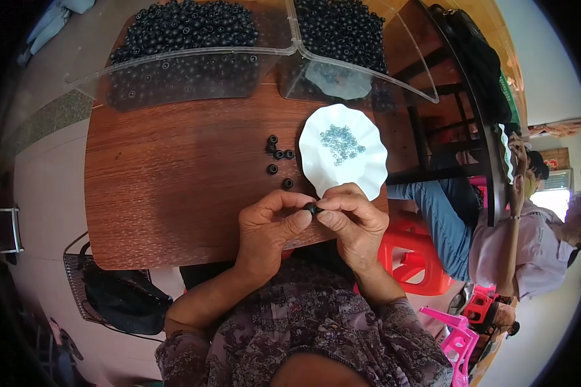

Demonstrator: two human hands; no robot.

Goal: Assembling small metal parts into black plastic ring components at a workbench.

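Observation:
Between the tips of my left hand [270, 227] is a small round black part [313, 208], pinched by thumb and forefinger. My right hand [356, 226] meets it from the other side, thumb and forefinger pressed together at the part's edge. Whatever those right fingers hold is too small to make out. Just beyond my hands, a white scalloped plate [319, 164] carries a pile of tiny clear, greenish pieces [342, 144]. Several loose black ring-shaped parts [273, 169] lie on the wooden table [174, 174] left of the plate.
Two clear plastic bins [187, 84] heaped with similar black parts [187, 26] stand along the table's far side. A dark-framed table [461, 109] adjoins at right, where another person [523, 248] sits. Red stools [410, 255] stand at right; a wire basket with a black bag [119, 297] sits lower left.

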